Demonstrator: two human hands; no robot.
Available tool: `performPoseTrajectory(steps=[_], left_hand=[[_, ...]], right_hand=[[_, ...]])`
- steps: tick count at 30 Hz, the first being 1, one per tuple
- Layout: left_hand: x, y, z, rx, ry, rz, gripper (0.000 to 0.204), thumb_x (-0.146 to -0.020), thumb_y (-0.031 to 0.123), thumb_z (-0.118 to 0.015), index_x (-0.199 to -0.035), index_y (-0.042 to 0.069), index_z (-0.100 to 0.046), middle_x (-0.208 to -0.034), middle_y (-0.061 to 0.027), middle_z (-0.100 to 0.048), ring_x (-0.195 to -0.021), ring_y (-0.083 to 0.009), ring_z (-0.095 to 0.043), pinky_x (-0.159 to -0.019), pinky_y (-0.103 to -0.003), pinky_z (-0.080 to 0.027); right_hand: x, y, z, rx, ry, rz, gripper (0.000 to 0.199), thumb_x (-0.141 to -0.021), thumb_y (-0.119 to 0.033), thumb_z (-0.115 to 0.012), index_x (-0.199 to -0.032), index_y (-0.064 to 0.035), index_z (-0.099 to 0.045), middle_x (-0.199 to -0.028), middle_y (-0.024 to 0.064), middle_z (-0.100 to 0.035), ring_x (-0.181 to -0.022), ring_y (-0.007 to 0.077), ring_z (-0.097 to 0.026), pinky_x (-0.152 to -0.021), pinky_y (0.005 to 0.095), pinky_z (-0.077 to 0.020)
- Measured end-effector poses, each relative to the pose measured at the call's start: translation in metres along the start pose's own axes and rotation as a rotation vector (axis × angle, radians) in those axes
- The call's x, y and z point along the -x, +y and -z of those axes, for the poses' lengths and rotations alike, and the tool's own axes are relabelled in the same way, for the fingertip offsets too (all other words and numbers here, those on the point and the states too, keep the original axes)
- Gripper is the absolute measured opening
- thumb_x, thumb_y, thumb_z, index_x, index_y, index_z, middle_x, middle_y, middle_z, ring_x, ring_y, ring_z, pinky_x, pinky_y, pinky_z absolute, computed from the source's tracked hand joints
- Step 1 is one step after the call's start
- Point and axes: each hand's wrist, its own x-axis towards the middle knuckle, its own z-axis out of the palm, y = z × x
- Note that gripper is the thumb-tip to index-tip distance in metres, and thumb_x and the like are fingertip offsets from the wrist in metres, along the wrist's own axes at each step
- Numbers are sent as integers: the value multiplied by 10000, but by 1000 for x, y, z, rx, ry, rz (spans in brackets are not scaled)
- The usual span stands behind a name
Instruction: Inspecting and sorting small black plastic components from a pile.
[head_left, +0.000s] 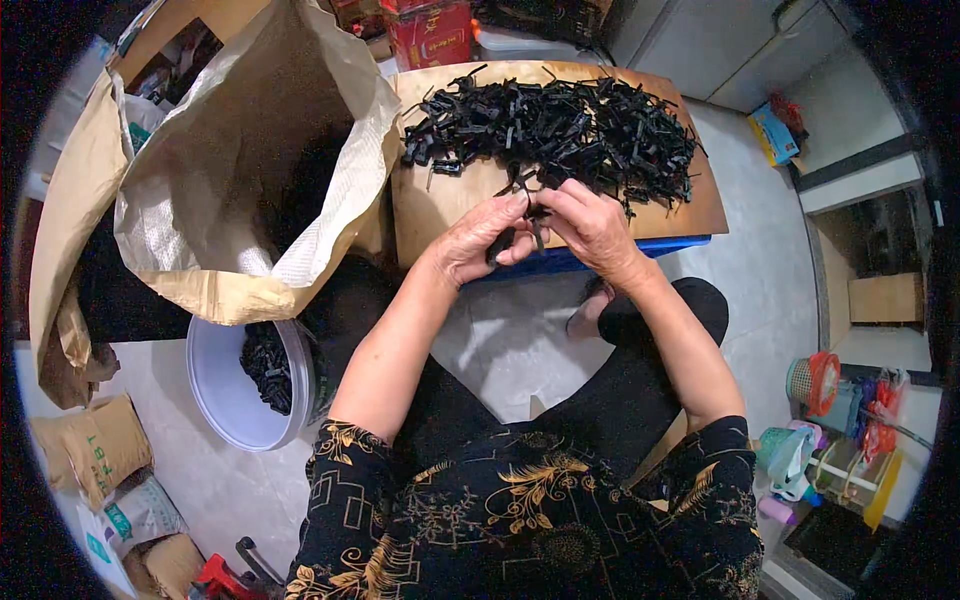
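Note:
Over the near edge of a wooden board (413, 205), my two hands are close together. My left hand (485, 240) is closed, its thumb and fingers pinching a small black plastic piece (538, 235); another dark part (499, 247) shows against its fingers. My right hand (597, 230) is pinched at the same small piece, and its fingertips partly hide it. Just beyond the hands, a wide heap of thin black plastic pieces (560, 125) covers much of the board. The exact kind of these pieces is too small to tell.
A large open paper sack (215, 295) with a white lining stands at the left. Below it, a white bucket (213, 400) holds more black pieces (267, 370). Something blue (665, 243) shows under the board. Red boxes (432, 38) stand behind; hanging baskets (822, 384) are at right.

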Motion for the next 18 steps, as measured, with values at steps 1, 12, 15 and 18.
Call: performPoseTrajectory(steps=[1,12,15,18], left_hand=[[1,0,-2,19,-40,34,401,-868,423,-519,-990,41,-533,-775,-80,-586,-506,-72,-484,-368,-163,-332],[-8,-9,-15,99,95,42,290,-857,238,-588,-1052,49,-486,-761,-43,-553,-532,-77,-520,-384,-151,-342],[-14,-10,-17,-16,216,-52,304,-838,166,-607,-1082,74,-451,-743,-17,-525,-545,-84,-532,-401,-162,-353],[-15,-11,-19,-125,261,-106,307,-841,126,-592,-1092,91,-419,-740,-8,-522,-545,-82,-527,-413,-171,-357]], right_hand=[[3,-1,2,34,5,21,305,-700,-106,-640,-999,-131,-582,-768,57,-526,-638,263,-581,-525,345,-482],[15,0,12,-18,-53,-105,311,-773,-77,-578,-1076,-25,-531,-856,95,-576,-756,216,-594,-613,312,-491],[22,5,3,-411,-24,-501,257,-856,-127,-538,-1083,-18,-484,-809,64,-529,-720,148,-540,-585,278,-453],[26,8,-7,-587,-26,-577,202,-926,-213,-445,-1002,-28,-477,-698,3,-462,-612,76,-444,-527,227,-377]])
